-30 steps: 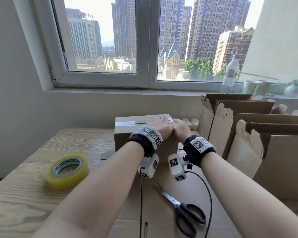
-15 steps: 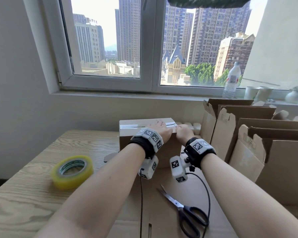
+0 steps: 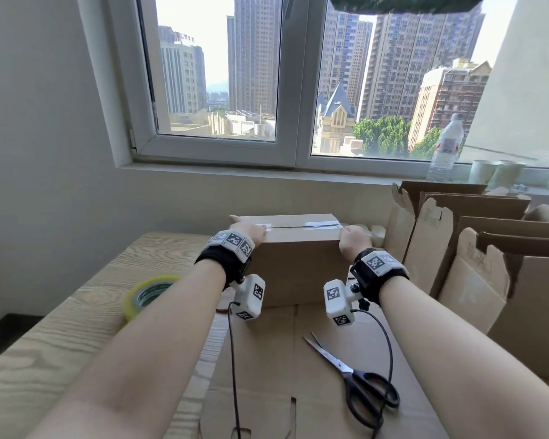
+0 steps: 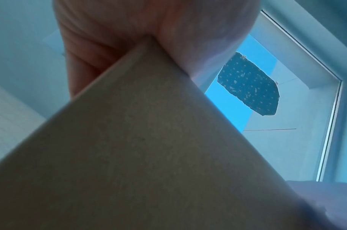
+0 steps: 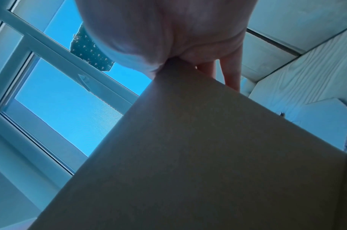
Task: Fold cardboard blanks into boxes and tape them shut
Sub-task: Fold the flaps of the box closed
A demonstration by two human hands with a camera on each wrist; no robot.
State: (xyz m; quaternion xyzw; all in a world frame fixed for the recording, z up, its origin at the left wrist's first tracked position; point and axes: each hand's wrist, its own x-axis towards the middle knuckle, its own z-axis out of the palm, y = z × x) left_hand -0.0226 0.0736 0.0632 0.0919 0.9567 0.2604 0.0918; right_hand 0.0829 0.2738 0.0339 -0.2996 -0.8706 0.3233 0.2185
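Observation:
A closed cardboard box point(image 3: 298, 267) stands on the table, with a strip of clear tape point(image 3: 301, 225) along its top seam. My left hand point(image 3: 249, 232) lies over the box's top left corner; my right hand point(image 3: 354, 240) lies over the top right corner. In the left wrist view the palm of my left hand point(image 4: 129, 31) presses on the corner of the box point(image 4: 139, 155). In the right wrist view my right hand point(image 5: 168, 31) sits on the box point(image 5: 188, 155), its fingers point(image 5: 230, 73) straight down the end face.
A yellow tape roll point(image 3: 146, 294) lies on the wooden table point(image 3: 61, 343) at the left. Black-handled scissors point(image 3: 355, 375) lie on a flat cardboard blank point(image 3: 267, 359) in front. Several open boxes point(image 3: 476, 270) crowd the right side. A bottle point(image 3: 444, 150) stands on the sill.
Both hands have slid apart from the middle of the box top, the left to the left corner and the right to the right corner. The head view has shifted slightly.

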